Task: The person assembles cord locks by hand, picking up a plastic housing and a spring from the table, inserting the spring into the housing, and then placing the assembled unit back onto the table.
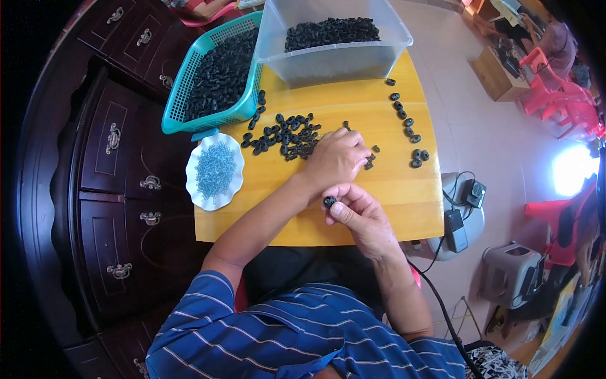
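My right hand (361, 218) pinches a small black rounded plastic piece (329, 201) between thumb and fingers, near the table's front edge. Just beyond it, my left hand (338, 155) rests over the table, palm down with curled fingers; whatever its fingertips grip is hidden. Small black parts (370, 163) lie beside those fingertips. Left of the hand spreads a loose pile of black plastic pieces (287, 132), some larger and oval with holes, others smaller. My left forearm crosses in front of my right hand's fingertips.
The yellow table (404, 208) carries a teal basket (252, 95) and a clear bin (334, 60), both with black pieces. A white scalloped plate (194, 189) holds small bluish clear parts. More oval black pieces (409, 122) line the right side. Dark drawers (104, 158) stand left; other people sit far right.
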Demonstrator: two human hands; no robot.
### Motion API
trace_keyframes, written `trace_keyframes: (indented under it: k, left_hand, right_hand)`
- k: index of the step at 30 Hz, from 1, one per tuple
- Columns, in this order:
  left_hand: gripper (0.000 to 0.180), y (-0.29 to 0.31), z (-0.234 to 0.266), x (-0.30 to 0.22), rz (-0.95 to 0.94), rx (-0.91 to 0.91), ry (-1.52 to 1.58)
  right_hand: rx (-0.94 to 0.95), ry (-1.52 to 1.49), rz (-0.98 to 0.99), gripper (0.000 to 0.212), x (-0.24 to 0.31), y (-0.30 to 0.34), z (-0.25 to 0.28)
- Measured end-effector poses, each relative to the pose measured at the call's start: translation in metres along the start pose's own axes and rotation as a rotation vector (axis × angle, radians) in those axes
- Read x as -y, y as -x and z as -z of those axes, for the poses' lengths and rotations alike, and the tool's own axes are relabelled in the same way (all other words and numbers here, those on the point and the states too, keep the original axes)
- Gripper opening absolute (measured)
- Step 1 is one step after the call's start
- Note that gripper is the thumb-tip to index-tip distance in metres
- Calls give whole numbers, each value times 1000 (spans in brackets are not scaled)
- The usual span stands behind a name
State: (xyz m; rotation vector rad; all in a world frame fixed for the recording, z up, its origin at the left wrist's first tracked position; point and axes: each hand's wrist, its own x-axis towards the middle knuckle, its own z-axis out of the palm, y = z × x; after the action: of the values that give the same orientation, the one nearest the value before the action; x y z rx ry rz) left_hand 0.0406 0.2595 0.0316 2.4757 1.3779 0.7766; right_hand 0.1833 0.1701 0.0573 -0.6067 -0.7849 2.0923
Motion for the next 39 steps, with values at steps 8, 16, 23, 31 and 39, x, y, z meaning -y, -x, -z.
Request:
trace_keyframes:
  k: [8,16,23,31,39]
  left_hand:
    - [9,-5,-2,6,-72,36,-116]
    - [15,-15,1,-3,-43,119,-161]
    - [16,-19,-1,-5,-34,158,-228]
    - [14,-19,-5,-1,-61,135,-228]
    - [11,13,36,3,117,-182,340]
  right_hand:
    - [-8,-20,-17,19,-1,-1,-3]
    - [-65,33,-8,20,-1,1,-1]
    - [-12,21,-12,20,-2,0,3]
    - [-51,50,-3,19,-3,0,-4]
    - [-79,26,-9,19,-2,3,-2]
